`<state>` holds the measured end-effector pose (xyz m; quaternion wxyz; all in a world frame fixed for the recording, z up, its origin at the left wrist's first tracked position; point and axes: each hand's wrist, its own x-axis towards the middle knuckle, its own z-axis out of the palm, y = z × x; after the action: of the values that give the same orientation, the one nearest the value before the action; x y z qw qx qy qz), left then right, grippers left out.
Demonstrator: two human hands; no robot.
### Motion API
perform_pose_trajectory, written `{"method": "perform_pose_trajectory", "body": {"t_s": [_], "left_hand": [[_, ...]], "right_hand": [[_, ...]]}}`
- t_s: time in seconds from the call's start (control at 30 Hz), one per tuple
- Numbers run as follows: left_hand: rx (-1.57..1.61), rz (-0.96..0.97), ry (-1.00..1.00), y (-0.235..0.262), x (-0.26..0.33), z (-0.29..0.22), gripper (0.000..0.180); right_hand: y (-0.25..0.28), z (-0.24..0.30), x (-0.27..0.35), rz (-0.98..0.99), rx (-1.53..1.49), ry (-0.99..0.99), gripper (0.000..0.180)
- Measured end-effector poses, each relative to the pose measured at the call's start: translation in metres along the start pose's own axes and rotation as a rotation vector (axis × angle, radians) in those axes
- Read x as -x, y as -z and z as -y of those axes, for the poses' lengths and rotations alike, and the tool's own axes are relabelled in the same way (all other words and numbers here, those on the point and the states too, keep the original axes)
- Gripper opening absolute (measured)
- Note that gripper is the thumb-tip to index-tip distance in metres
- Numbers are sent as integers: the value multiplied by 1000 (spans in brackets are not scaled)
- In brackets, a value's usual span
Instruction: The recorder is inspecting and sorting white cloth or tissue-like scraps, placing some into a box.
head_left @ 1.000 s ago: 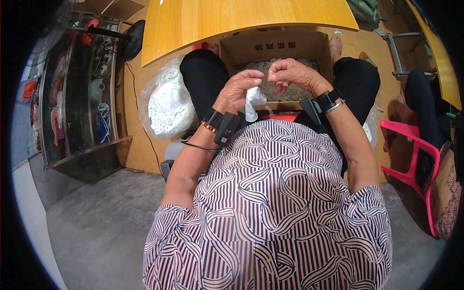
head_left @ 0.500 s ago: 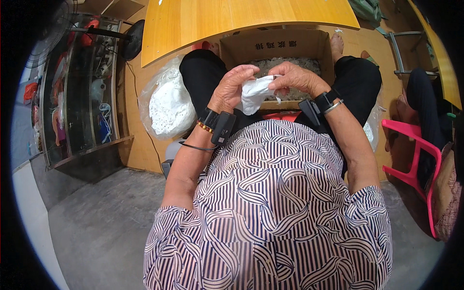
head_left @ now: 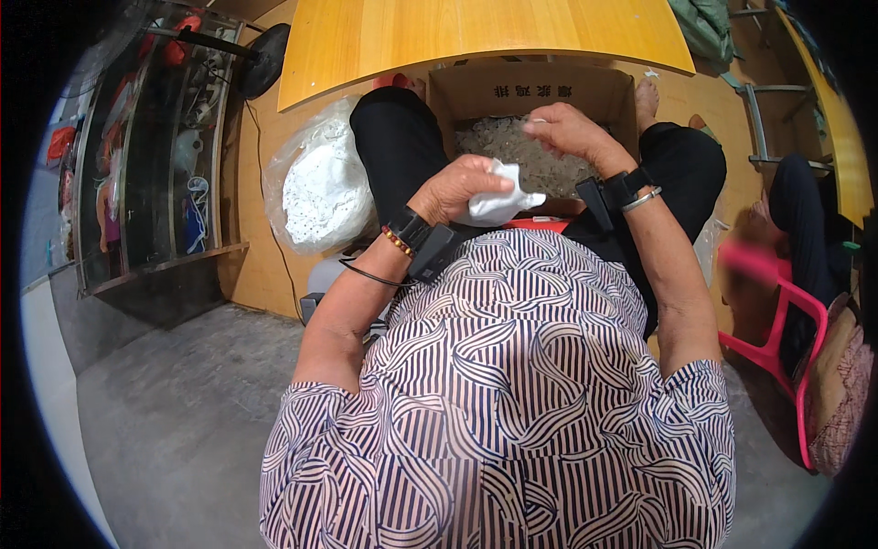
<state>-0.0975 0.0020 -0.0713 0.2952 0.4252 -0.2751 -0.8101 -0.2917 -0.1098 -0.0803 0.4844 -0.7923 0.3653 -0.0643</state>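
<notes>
white cloth (head_left: pixel 495 207) hangs pinched by the left hand (head_left: pixel 457 186) alone, the right hand (head_left: pixel 572 134), half-curled, contents unclear, having left it.

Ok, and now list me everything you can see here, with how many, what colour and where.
White cloth: one, white, in left hand
Box: one, brown, between the legs
Scraps: uncounted, grey, inside box
Table: one, yellow, top middle
Clear bag: one, see-through with white contents, left of legs
Rack: one, dark, mixed items, far left
Round base: one, black, upper left
Stool: one, pink, right
Green bundle: one, green, upper right
Neighbour's trousers: one pair, dark, right
Floor: grey and tan, below
Shirt: one, striped, bottom middle
Wrist devices: two, black, one per wrist
Left hand: one, bare, centre
Right hand: one, bare, over box
</notes>
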Motion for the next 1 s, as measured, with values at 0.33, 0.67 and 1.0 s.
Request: {"method": "perform_pose_trajectory", "body": {"t_s": [0.33, 0.67, 1.0], "left_hand": [[479, -26, -242, 12, -3, -5, 27], [398, 40, -162, 7, 4, -3, 26], [551, -100, -529, 30, 31, -25, 18]], "right_hand": [[-12, 22, 12, 54, -360, 169, 62], [-11, 24, 8, 84, -606, 34, 19], [-20, -2, 4, -323, 470, 92, 27]]}}
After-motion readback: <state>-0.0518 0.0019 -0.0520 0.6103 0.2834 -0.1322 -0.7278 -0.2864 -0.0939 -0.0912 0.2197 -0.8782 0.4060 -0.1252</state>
